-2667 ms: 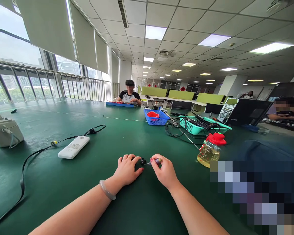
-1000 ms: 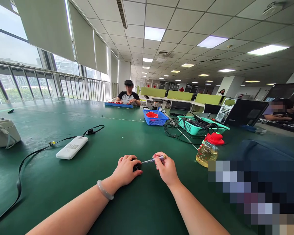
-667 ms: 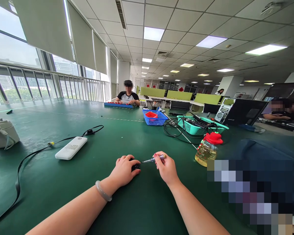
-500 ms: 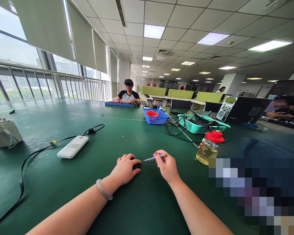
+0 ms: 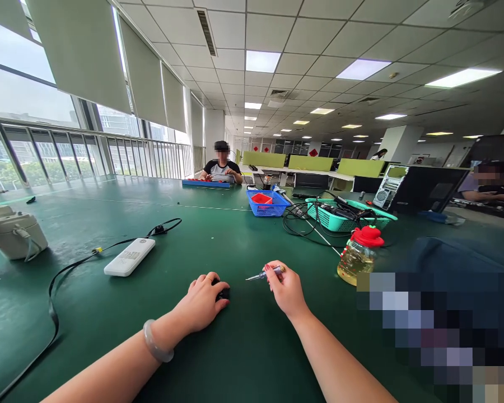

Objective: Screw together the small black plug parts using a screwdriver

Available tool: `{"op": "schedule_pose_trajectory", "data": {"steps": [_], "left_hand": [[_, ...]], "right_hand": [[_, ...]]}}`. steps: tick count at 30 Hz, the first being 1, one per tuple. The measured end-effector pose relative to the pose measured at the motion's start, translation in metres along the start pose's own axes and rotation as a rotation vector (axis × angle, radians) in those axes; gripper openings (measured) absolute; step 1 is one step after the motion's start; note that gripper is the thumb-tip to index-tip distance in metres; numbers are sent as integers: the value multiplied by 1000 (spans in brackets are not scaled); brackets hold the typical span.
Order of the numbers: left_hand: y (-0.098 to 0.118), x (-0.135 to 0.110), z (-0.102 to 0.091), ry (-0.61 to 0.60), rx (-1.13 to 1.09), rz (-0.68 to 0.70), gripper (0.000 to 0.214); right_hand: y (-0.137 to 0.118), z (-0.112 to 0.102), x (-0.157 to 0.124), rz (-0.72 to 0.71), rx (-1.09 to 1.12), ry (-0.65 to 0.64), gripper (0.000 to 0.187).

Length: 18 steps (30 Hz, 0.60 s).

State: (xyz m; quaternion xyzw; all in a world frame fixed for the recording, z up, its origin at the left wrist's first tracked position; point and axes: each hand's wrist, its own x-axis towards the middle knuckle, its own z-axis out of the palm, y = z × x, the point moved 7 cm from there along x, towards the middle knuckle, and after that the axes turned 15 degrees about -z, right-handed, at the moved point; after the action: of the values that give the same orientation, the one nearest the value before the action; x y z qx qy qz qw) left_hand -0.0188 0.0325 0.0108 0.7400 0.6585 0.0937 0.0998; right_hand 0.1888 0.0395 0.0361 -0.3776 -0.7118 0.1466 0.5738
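My left hand (image 5: 201,302) rests on the green table (image 5: 243,347) with its fingers curled over a small black object (image 5: 223,293), most of which is hidden under the fingers. My right hand (image 5: 286,288) pinches a small screwdriver (image 5: 264,274) by its handle, the metal tip pointing left and held just above the table. A gap separates the tip from the black object.
A white flat device (image 5: 129,257) with a black cable (image 5: 54,280) lies to the left, a beige appliance (image 5: 17,235) further left. An oil bottle with a red cap (image 5: 358,256), a blue basket (image 5: 267,202) and a teal basket of cables (image 5: 340,215) stand right. A person (image 5: 221,163) sits at the far end.
My left hand has slid left and towards me with the black object, away from the screwdriver tip. My right hand has stayed about where it was. The camera has shifted slightly.
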Motion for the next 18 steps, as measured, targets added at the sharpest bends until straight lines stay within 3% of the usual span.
{"op": "schedule_pose_trajectory", "data": {"steps": [3,7,13,18], "left_hand": [[-23,-11,-8,-16,-54,3,30],[-74,-19,-19,3,-81,-30,30],[-162,-13,-39,23,-29,-103,36],[-211,-9,-49,22,-10,-142,41]], "right_hand": [[-1,0,0,0,12,-1,36],[-2,1,0,-14,24,-1,34],[-1,1,0,-25,14,12,33],[3,1,-1,-11,16,11,33]]}}
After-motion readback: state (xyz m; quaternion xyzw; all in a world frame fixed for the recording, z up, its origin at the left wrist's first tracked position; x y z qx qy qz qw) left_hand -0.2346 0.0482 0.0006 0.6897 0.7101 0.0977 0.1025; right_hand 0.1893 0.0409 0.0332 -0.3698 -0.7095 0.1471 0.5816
